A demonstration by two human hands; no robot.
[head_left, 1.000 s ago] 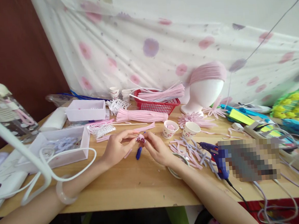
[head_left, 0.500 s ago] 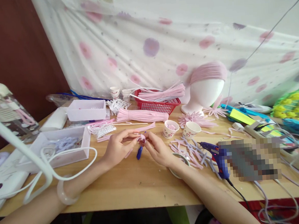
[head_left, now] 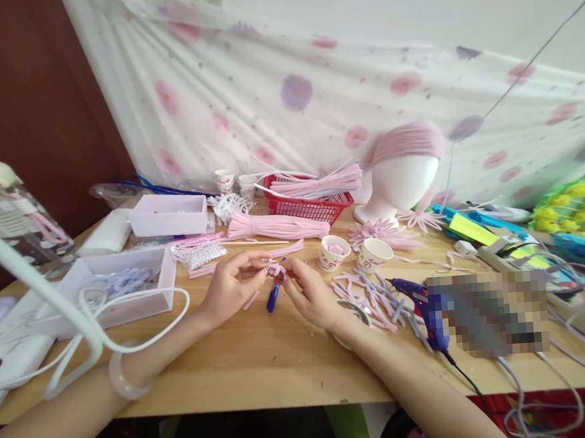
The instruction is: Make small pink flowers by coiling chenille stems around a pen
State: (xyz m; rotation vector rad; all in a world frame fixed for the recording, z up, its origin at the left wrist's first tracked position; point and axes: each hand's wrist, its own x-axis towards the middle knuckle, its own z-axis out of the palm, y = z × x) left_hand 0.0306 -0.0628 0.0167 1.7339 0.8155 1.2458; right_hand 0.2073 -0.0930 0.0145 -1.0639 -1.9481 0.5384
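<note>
Between both sets of fingertips is a small curled piece of pink pipe cleaner [head_left: 276, 271], partly covered by the fingers. My left hand [head_left: 233, 288] pinches it from the left and my right hand [head_left: 308, 292] from the right. Beneath them on the table lies a slim blue tool [head_left: 273, 299], its upper end hidden. Just right of the hands stands a paper cup [head_left: 331, 259] with pink pieces in it, next to a second paper cup [head_left: 374, 256]. Cut pink and grey pipe cleaner pieces [head_left: 368, 297] are scattered beyond my right wrist. A roll of tape [head_left: 352, 311] is partly under my right forearm.
A blue glue gun [head_left: 423, 306] with a black cord lies at right. Behind are a pipe cleaner bundle [head_left: 277, 226], a red basket [head_left: 316, 208] and a white foam head [head_left: 403, 181]. White boxes [head_left: 169, 277] and a looping white cable [head_left: 186, 316] occupy the left.
The fingers have shifted slightly around the pink piece, and more of its curl shows. Both hands stay in nearly the same place.
</note>
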